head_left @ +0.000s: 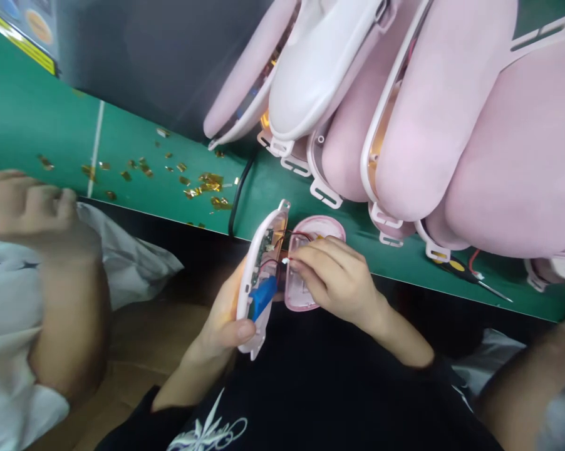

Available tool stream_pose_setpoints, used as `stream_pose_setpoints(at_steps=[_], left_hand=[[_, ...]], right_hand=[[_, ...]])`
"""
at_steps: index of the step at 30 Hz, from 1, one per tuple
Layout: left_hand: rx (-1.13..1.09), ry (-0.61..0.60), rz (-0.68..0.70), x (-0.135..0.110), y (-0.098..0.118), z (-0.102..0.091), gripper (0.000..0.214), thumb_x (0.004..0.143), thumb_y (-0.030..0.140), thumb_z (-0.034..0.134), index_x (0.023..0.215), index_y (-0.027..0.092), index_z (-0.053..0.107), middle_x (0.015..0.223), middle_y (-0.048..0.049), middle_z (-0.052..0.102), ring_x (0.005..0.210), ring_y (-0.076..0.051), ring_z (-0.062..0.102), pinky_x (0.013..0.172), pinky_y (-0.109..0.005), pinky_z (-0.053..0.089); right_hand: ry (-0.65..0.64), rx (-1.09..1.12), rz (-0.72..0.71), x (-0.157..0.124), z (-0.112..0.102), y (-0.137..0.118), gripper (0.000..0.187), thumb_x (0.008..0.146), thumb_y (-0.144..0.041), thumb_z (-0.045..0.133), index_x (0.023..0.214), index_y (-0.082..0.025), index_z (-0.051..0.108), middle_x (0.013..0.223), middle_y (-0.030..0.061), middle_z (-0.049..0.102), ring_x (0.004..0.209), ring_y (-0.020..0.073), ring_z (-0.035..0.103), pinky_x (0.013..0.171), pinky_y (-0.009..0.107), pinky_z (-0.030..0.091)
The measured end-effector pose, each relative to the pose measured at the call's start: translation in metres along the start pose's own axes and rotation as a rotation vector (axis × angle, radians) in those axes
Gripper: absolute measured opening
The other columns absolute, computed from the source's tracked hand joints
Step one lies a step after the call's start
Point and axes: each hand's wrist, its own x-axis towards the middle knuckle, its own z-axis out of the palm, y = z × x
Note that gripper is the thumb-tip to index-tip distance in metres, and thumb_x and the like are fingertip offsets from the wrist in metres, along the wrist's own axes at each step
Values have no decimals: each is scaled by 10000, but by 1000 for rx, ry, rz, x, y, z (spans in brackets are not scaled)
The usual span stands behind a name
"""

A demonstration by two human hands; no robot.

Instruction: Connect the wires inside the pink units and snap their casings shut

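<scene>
My left hand (226, 322) grips an opened white and pink device shell (258, 275) from below, thumb on its rim. A blue battery (262, 295) and a small circuit board (266, 241) sit inside it, with red wires running across to the pink back half (305, 263). My right hand (334, 272) is closed over that pink half, its fingertips pinching a small white connector (286, 260) between the two halves. Both hands hover above my lap, just in front of the green table's edge (311, 188).
Several pink and white device shells (428, 113) lie piled on the green table at the upper right. Gold tape scraps (202, 185) litter the table at left. A screwdriver (470, 275) lies at right. Another person's arm (52, 269) is at the left.
</scene>
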Motion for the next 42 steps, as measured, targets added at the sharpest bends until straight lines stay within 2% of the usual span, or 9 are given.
stream_pose_setpoints(at_steps=[2, 8, 12, 16, 21, 27, 33, 37, 42], left_hand=[[14, -19, 23, -1, -2, -2, 997, 740, 626, 918, 1587, 224, 580, 1492, -160, 660, 1380, -458, 642, 1046, -544, 662], [31, 2, 52, -3, 4, 11, 917, 787, 596, 893, 1573, 219, 609, 1474, -160, 667, 1392, -460, 625, 1032, -558, 662], [82, 39, 66, -3, 7, 17, 912, 772, 600, 896, 1556, 224, 620, 1427, -141, 688, 1352, -432, 641, 1029, -517, 658], [140, 41, 83, -3, 4, 13, 878, 762, 645, 884, 1479, 198, 645, 1413, -158, 685, 1284, -428, 671, 991, -506, 664], [135, 43, 82, -5, 3, 9, 840, 754, 633, 895, 1452, 227, 662, 1365, -136, 703, 1298, -421, 667, 972, -491, 674], [149, 44, 32, -4, 11, 14, 1001, 748, 630, 917, 1588, 206, 575, 1427, -173, 674, 1327, -445, 657, 973, -515, 683], [167, 49, 36, -5, 9, 10, 995, 735, 645, 908, 1571, 206, 596, 1476, -174, 661, 1357, -452, 641, 975, -500, 683], [157, 73, 19, -6, 9, 10, 1080, 717, 669, 914, 1624, 213, 548, 1537, -175, 622, 1395, -467, 611, 957, -494, 690], [209, 36, 10, -5, 10, 5, 1122, 712, 683, 911, 1649, 204, 521, 1554, -193, 611, 1379, -476, 621, 918, -489, 701]], right_hand=[[48, -27, -9, 4, 6, -2, 104, 1090, -160, 619, 1102, -147, 722, 932, 50, 772, 867, 171, 707, 851, 332, 644], [11, -146, -33, 13, 14, -3, 256, 1114, -207, 572, 920, -166, 734, 828, 42, 716, 793, 184, 660, 797, 337, 607], [-21, -155, -10, 15, 13, -4, 299, 1128, -205, 521, 922, -148, 730, 827, 54, 697, 797, 192, 632, 794, 342, 581], [-51, -191, -15, 17, 13, -4, 340, 1140, -209, 475, 910, -160, 721, 810, 46, 674, 787, 195, 600, 776, 343, 557], [-52, -192, -44, 17, 11, -2, 277, 1128, -207, 539, 948, -144, 740, 818, 46, 684, 797, 194, 592, 780, 341, 556], [-48, -173, -85, 16, 8, -1, 239, 1115, -195, 568, 958, -152, 743, 814, 36, 692, 799, 183, 590, 771, 334, 560], [-53, -146, -98, 16, 5, 1, 223, 1089, -155, 591, 919, -168, 735, 811, 32, 689, 798, 179, 600, 772, 328, 566], [-59, -117, -83, 15, 5, 3, 204, 1084, -151, 600, 932, -183, 733, 838, 32, 715, 813, 178, 619, 788, 329, 583], [-40, -58, -84, 15, 6, 5, 180, 1086, -163, 608, 960, -171, 738, 845, 36, 723, 817, 175, 629, 791, 335, 597]])
